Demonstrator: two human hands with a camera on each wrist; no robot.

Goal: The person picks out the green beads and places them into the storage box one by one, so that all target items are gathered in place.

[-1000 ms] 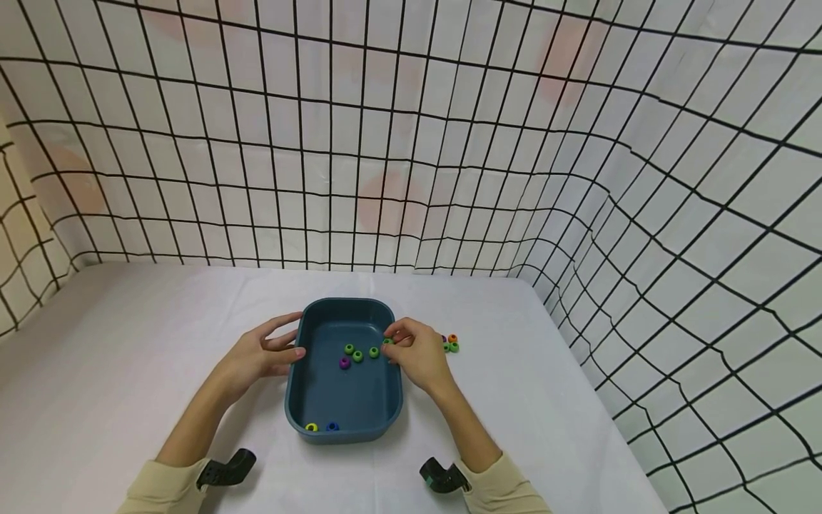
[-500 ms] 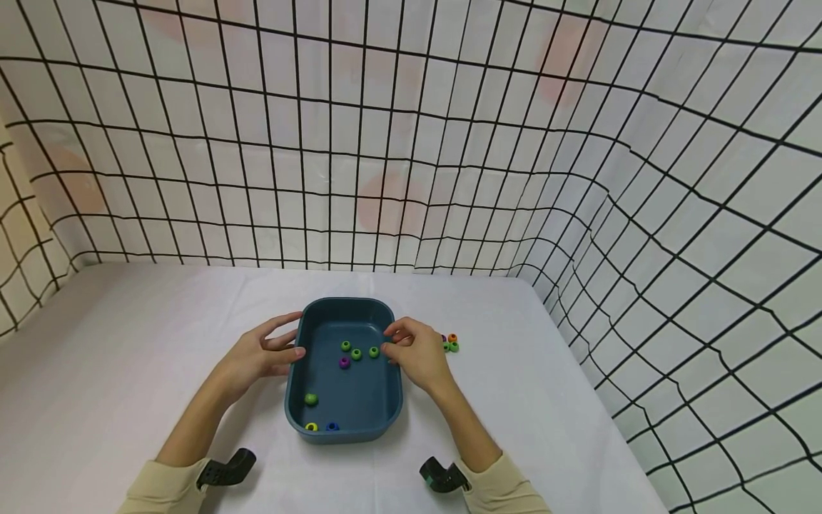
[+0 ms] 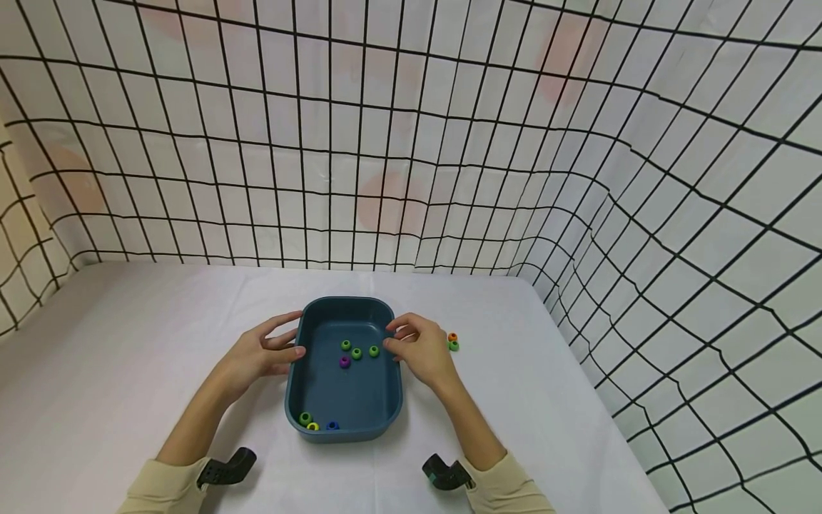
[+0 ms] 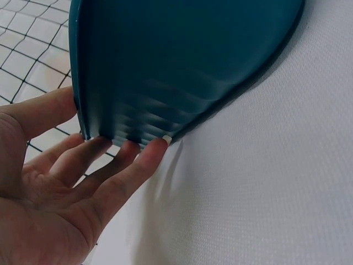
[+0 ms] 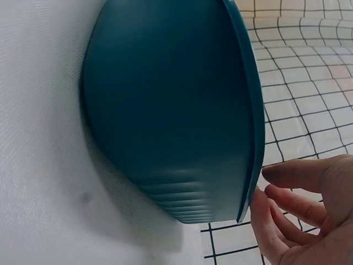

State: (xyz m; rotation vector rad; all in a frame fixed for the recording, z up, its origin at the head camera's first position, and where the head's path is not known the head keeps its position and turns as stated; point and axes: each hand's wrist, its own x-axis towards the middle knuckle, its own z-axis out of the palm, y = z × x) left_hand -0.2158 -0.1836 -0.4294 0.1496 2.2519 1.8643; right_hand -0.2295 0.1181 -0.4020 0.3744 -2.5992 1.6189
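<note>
A dark blue-green oblong tray (image 3: 353, 403) with a raised rim holds several small round beads. Near its middle are green beads (image 3: 356, 353) and a purple bead (image 3: 344, 363). In the lower left corner a green bead (image 3: 305, 417) sits beside a yellow bead (image 3: 312, 426), with a blue bead (image 3: 332, 425) to their right. My left hand (image 3: 258, 359) touches the tray's left side with fingers spread, thumb at the rim and fingertips against the outer wall. My right hand (image 3: 420, 352) is at the right rim, fingers loosely bent and nothing visible between them.
Just beyond my right hand, an orange bead (image 3: 452, 337) and a green bead (image 3: 454, 346) lie on the white cloth (image 3: 514, 400). A white backdrop with black netting (image 3: 398, 135) rises behind and along the sides.
A green bead left my right fingers and rolled to the tray's lower left corner. A green bead near the middle shifted slightly. My right hand moved a little right, covering some loose beads.
</note>
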